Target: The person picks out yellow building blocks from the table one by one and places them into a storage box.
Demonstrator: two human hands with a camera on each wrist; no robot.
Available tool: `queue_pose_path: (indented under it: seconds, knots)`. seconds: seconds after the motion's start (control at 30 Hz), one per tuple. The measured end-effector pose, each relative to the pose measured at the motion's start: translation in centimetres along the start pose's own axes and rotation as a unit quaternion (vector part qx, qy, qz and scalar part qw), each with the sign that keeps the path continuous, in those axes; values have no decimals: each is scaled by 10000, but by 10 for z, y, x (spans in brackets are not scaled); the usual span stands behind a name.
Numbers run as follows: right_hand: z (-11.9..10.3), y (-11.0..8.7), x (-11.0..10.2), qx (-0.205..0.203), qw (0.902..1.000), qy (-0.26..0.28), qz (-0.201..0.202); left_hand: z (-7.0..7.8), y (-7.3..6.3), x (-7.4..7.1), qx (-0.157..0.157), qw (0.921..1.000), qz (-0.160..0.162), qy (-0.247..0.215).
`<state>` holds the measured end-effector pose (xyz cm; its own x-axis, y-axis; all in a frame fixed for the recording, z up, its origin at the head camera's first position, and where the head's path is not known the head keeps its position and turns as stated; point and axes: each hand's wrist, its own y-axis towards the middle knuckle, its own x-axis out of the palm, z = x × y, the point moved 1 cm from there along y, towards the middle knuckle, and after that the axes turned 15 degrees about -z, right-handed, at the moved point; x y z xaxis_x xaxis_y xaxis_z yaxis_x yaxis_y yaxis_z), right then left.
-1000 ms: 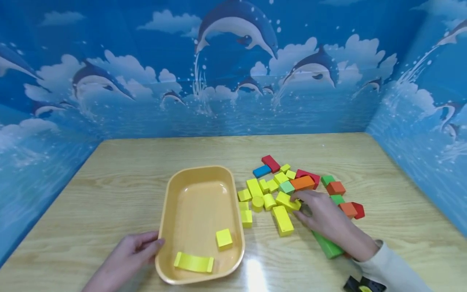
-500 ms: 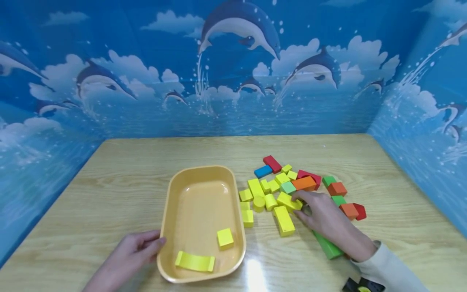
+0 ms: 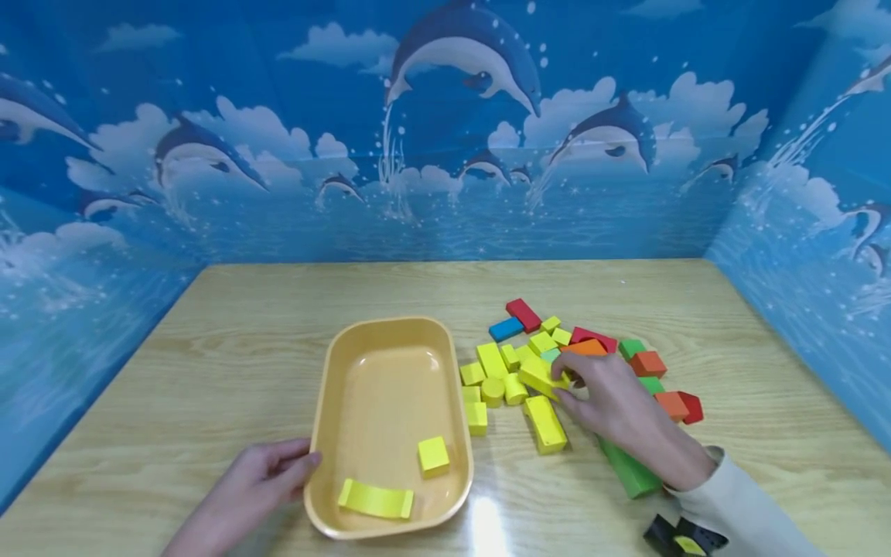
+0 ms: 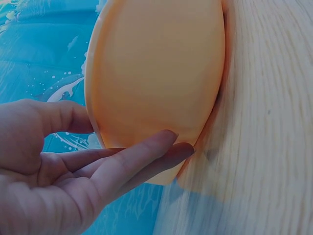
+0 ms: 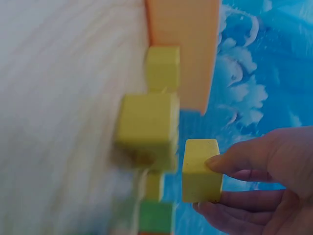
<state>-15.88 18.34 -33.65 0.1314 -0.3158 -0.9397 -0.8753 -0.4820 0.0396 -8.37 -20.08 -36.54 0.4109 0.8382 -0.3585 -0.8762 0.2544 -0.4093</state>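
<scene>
Yellow and rectangular, one block (image 3: pixel 538 376) is pinched by the right hand (image 3: pixel 611 396) among scattered coloured blocks (image 3: pixel 491 360); the orange plastic tray (image 3: pixel 379 402) is gripped at its left rim by the left hand (image 3: pixel 249 481) (presumably for steadiness).

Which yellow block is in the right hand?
The long yellow block pinched by the right hand. No other is held: the cube and curved piece lie in the tray, the rest beside it.
</scene>
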Motion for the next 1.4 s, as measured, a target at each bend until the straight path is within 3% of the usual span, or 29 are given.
queue_pose_path:
  seconds: [0.4, 0.57, 0.67, 0.93, 1.1, 1.4]
  knots:
    - [-77, 28, 4, -1346, 9900, 422, -3, 2, 1, 0, 173, 9997, -194, 6]
    - [-115, 39, 21, -2127, 9748, 562, -372, 0, -1, -1, 406, 9986, -333, 7]
    - [-133, 45, 36, -2394, 9674, 419, -711, -1, -2, -1, 425, 9984, -374, 10]
    - [-153, 46, 63, -2604, 9589, -266, -1092, 3, 0, 3, -179, 9998, -3, 115]
    - [-153, 44, 69, -2564, 9584, -416, -1180, 5, 0, 3, -218, 9997, 25, 79]
    - [-153, 45, 71, -2426, 9620, -504, -1146, 1, -1, 2, 94, 9999, -91, -80]
